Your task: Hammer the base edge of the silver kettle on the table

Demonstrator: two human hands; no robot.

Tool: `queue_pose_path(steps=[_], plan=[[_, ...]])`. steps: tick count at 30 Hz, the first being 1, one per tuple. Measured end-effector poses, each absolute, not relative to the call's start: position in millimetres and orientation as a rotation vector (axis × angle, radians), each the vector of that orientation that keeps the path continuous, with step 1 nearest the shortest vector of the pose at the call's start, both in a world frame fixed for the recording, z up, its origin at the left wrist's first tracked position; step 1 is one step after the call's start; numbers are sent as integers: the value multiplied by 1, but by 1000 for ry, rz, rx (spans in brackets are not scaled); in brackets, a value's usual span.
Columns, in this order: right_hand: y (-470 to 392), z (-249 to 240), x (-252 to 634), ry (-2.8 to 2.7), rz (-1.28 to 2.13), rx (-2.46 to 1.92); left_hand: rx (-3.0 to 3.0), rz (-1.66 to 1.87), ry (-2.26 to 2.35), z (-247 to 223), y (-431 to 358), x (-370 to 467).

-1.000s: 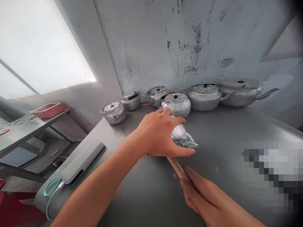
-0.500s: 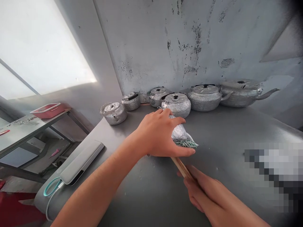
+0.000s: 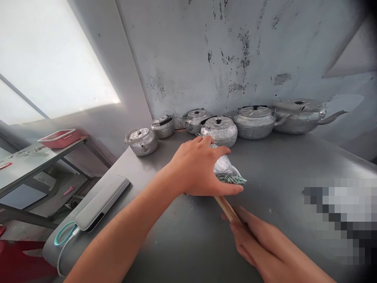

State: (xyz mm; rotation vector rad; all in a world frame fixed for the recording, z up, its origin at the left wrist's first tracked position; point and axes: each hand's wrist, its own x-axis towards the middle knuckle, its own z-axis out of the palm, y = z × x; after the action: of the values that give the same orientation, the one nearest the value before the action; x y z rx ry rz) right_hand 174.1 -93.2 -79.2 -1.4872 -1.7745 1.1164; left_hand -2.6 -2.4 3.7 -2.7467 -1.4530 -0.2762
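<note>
Scuffed wall (image 3: 176,47) backs a grey table (image 3: 182,243) bearing six silver kettles (image 3: 255,125), lids on, contents hidden. A pink tray (image 3: 60,140) sits on the side bench. On the table, the left hand (image 3: 197,167), thumb and forefinger spread wide, covers part of a silvery bundle (image 3: 223,164) with green-patterned edging. The right hand (image 3: 250,236) curls its fingers around a stick (image 3: 226,208), seemingly wooden.

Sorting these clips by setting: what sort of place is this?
Likely a small workshop or workroom: silvery kettles stand along a stained wall, and a metal-framed side table holds a pink basket.
</note>
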Motion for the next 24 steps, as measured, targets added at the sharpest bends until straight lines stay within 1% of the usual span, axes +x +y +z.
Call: queue_pose_path(steps=[15, 24], plan=[[-90, -82, 178, -1769, 1145, -1433, -2741, -270, -1464, 5, -3, -2], [-84, -71, 176, -1836, 1216, -1422, -2752, -257, -1464, 6, -3, -2]])
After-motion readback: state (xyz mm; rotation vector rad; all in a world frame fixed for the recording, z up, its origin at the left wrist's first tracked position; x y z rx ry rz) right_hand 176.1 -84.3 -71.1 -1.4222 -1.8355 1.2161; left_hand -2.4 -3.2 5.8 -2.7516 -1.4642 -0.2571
